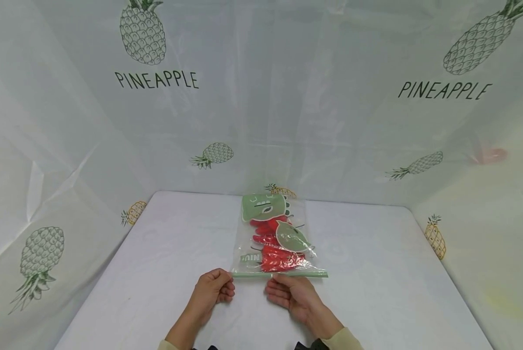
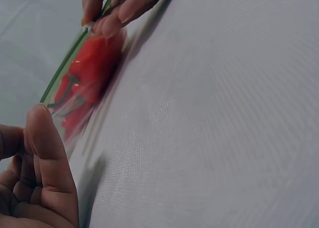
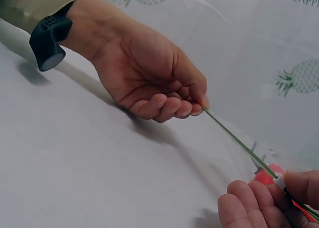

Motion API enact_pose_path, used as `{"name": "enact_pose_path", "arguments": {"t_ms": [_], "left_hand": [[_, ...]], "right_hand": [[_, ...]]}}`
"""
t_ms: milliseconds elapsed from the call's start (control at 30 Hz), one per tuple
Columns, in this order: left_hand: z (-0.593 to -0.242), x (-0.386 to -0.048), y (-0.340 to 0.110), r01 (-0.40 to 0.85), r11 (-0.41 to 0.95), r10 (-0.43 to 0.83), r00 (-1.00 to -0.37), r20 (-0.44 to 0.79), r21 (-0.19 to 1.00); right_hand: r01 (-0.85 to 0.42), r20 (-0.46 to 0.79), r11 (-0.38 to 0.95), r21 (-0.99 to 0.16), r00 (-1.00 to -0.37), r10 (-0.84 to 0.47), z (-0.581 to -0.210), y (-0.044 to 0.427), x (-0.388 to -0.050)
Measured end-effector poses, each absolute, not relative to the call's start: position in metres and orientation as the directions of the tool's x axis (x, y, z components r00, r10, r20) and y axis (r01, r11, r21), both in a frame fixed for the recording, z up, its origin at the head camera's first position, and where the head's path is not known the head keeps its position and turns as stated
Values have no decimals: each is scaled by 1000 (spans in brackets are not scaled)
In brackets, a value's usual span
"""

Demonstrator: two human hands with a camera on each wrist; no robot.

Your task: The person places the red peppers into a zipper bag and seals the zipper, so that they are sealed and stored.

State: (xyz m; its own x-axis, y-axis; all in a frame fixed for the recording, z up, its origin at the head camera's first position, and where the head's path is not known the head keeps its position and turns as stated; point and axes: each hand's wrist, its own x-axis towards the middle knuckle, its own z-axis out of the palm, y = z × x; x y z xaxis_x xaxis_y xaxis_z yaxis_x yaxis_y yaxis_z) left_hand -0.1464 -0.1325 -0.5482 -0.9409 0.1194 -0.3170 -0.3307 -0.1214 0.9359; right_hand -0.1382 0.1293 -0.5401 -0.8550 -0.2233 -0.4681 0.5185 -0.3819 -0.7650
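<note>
A clear zip bag (image 1: 239, 238) with green printed patches lies on the white table, its green-edged mouth toward me. Inside it are several red peppers (image 1: 281, 257) with dark stems. My left hand (image 1: 211, 294) pinches the left end of the bag's green zip strip (image 3: 234, 138) between thumb and forefinger. At about the middle of that strip, my right hand (image 1: 296, 296) pinches the small white slider (image 3: 280, 181), its other fingers loosely curled below. In the left wrist view, the peppers (image 2: 94, 63) show through the plastic, and the strip runs taut between both hands.
The white table (image 1: 375, 272) has rounded far corners. Behind and beside it hangs a pale sheet (image 1: 287, 97) printed with pineapples and lettering. A black wrist camera (image 3: 50, 38) sits on my left wrist, by the beige sleeve.
</note>
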Motion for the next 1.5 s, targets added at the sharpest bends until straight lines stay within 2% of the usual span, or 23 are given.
{"name": "enact_pose_path", "arguments": {"t_ms": [1500], "left_hand": [[-546,-151,-137,-330,-113,109,-942,-319,937]], "right_hand": [[504,-474,-377,-777,-863,-175,-539,161,-140]]}}
